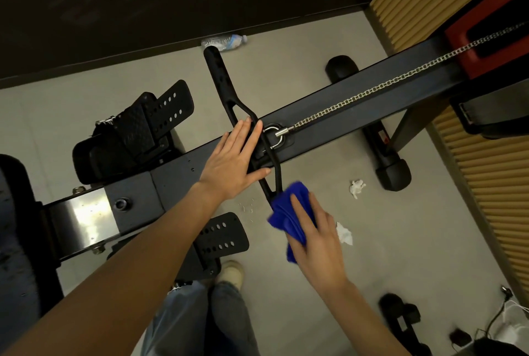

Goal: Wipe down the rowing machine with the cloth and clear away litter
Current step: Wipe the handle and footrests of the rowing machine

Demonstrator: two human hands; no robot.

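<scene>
The rowing machine's dark rail (337, 103) runs diagonally across the view, with a chain (372, 92) leading to a black pull handle (223, 83) that lies across it. My left hand (233, 165) lies flat with straight fingers on the middle of the handle. My right hand (317, 236) holds a blue cloth (286, 212) wrapped round the near end of the handle. Litter on the floor: two crumpled white tissues (357, 187) (344, 233) right of the handle, small scraps (246, 206), and a plastic bottle (224, 41) by the far wall.
Black footrests stand at the left (137, 129) and near my legs (223, 234). The machine's front leg (385, 152) rests on the floor at right. A slatted wall (492, 189) runs along the right. Dark objects and cables (406, 318) lie at the lower right.
</scene>
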